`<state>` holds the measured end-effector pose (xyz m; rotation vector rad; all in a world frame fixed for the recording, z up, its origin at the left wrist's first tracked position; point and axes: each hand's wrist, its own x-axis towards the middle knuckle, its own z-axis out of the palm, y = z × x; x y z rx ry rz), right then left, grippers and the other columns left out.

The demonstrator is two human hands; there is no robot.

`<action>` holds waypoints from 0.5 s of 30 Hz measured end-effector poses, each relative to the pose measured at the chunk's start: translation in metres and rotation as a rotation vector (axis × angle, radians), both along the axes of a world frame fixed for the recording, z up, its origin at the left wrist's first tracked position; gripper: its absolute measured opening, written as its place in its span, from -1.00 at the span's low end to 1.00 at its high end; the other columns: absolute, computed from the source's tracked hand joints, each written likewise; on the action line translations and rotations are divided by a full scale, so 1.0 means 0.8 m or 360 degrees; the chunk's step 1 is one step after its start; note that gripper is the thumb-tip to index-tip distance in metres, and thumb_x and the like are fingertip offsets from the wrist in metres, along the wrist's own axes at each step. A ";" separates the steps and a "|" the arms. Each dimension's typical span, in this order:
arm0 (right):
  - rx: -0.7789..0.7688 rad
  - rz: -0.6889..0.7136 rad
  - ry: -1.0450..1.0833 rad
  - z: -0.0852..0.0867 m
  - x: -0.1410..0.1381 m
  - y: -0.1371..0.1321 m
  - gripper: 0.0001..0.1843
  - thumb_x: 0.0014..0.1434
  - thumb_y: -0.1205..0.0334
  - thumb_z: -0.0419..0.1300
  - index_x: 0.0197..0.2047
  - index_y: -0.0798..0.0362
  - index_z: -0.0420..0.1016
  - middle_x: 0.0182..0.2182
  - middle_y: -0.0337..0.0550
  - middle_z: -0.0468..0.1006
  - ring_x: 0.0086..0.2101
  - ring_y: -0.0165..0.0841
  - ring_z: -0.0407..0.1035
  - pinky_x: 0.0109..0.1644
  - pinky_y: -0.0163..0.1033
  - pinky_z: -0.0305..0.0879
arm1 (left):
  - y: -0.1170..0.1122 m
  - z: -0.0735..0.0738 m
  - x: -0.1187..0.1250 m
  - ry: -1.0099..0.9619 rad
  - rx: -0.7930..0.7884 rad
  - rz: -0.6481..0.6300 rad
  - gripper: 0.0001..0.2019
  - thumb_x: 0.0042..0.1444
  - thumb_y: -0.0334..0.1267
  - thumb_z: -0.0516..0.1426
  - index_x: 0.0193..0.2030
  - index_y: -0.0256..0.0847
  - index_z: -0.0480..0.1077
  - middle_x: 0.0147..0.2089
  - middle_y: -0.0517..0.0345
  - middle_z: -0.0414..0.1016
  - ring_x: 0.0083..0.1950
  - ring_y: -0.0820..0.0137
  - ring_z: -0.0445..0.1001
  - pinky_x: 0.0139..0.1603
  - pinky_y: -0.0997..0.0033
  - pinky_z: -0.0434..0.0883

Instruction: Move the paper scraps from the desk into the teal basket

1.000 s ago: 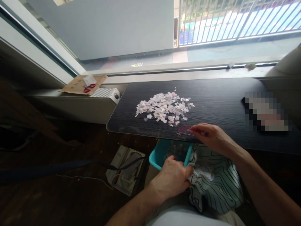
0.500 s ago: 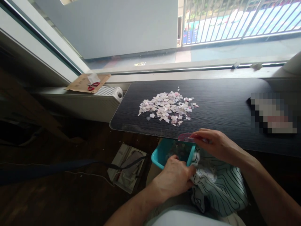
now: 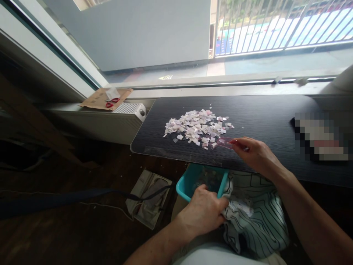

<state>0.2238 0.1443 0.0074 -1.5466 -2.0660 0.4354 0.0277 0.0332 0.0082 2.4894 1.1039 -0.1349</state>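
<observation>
My left hand [image 3: 204, 208] is closed around the near rim of a turquoise plastic tub [image 3: 183, 184], just below the table's front edge. Small pale scraps lie inside the tub, though dimly seen. Over the table, my right hand [image 3: 252, 151] pinches a flat, see-through pink piece of plastic with a rounded end [image 3: 224, 142]; its exact kind is unclear. Its tip reaches the near right side of a loose pile of small white and pinkish paper scraps [image 3: 195, 125]. Striped pale-green cloth [image 3: 264, 221] lies on my lap, touching the tub's right side.
The dark table [image 3: 264, 114] stands against the window. A blurred-out object [image 3: 320, 138] lies at its right end. Red-handled scissors [image 3: 112, 102] rest on a brown envelope [image 3: 93, 99] on the left ledge, by a radiator [image 3: 129, 110]. An open box [image 3: 150, 198] sits on the floor.
My right hand has moved up and away from over the tub's edge, bringing the pink plastic piece to the scrap pile. My left hand stays on the tub.
</observation>
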 end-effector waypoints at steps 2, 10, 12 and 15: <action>-0.0016 0.0069 0.0012 0.003 -0.002 -0.002 -0.71 0.16 0.08 0.07 -0.21 -0.01 0.57 -0.38 -0.18 0.58 -0.48 -0.40 0.37 -0.41 -0.32 0.22 | 0.001 0.000 0.000 0.0007 -0.0004 -0.0005 -0.87 0.03 -0.18 0.14 -0.31 -0.17 0.40 -0.45 0.17 0.51 -0.37 0.30 0.49 -0.17 0.32 0.27; -0.0043 0.0143 0.0052 0.006 -0.003 -0.006 -0.73 0.13 0.10 0.09 -0.24 -0.03 0.58 -0.39 -0.20 0.59 -0.49 -0.40 0.39 -0.42 -0.34 0.26 | 0.001 0.001 -0.001 0.0031 -0.0019 -0.0004 -0.87 0.02 -0.20 0.14 -0.30 -0.18 0.40 -0.43 0.17 0.52 -0.37 0.30 0.49 -0.16 0.31 0.27; -0.0014 0.0077 0.0064 0.004 -0.001 -0.002 -0.73 0.13 0.11 0.09 -0.22 -0.02 0.58 -0.37 -0.19 0.60 -0.46 -0.39 0.41 -0.40 -0.33 0.27 | 0.001 0.001 -0.001 0.0017 -0.0012 -0.0001 -0.87 0.02 -0.20 0.15 -0.30 -0.18 0.39 -0.44 0.17 0.51 -0.37 0.31 0.49 -0.16 0.31 0.27; -0.0045 0.0055 0.0048 0.000 0.000 0.004 -0.73 0.13 0.12 0.09 -0.22 -0.01 0.57 -0.35 -0.17 0.60 -0.42 -0.36 0.43 -0.38 -0.32 0.28 | 0.000 -0.001 -0.002 0.0004 0.0011 0.0008 -0.88 0.02 -0.20 0.14 -0.32 -0.17 0.39 -0.45 0.18 0.51 -0.38 0.32 0.48 -0.17 0.32 0.27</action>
